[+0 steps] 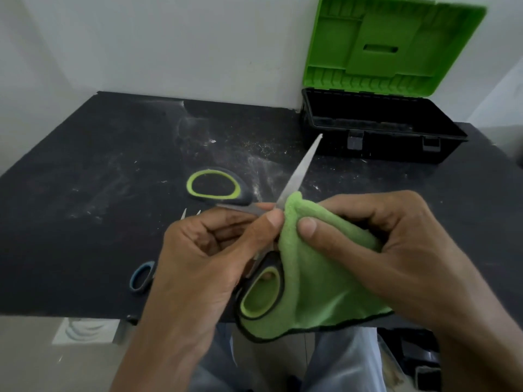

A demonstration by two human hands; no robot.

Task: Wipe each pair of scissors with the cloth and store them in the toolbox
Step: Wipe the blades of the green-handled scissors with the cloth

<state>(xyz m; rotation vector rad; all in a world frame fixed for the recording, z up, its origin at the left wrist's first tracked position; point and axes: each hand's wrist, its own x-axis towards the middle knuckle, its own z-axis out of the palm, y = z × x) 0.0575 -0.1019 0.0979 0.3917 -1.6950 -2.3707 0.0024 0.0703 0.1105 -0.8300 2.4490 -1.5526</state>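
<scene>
**A:** What is the left hand (203,250) holding?

**B:** Its fingers are curled round a pair of steel scissors with black and lime plastic handles (300,171). It grips near the pivot, with the thumb pressed by the base of the blade. One smooth, tapering grey blade points up and away toward the toolbox. One oval handle loop, black outside and soft lime inside, hangs below the hand.

**A:** And the right hand (382,244)?

**B:** It pinches a fuzzy lime-green microfibre cloth with a black stitched edge (311,278). The cloth is bunched between thumb and fingers, and its fold touches the lower part of the blade. The rest drapes down past the table's near edge.

**A:** Where is the toolbox?

**B:** It sits at the back right of the matt black table (85,193), against the white wall. It is a rectangular black plastic toolbox (382,137) with two front latches, and its ribbed bright green lid (396,43) stands open.

**A:** Anything else on the table?

**B:** A larger oval loop (212,173), a lime ring in a black surround, lies beyond the left hand. A grey metal shank runs from it toward the held pair. I cannot tell whether it belongs to the same scissors spread wide or to another pair. A pair of blue-handled scissors (135,278) lies mostly hidden under the left hand, with two small tips poking out above the knuckles. White dusty smears streak the tabletop.
</scene>
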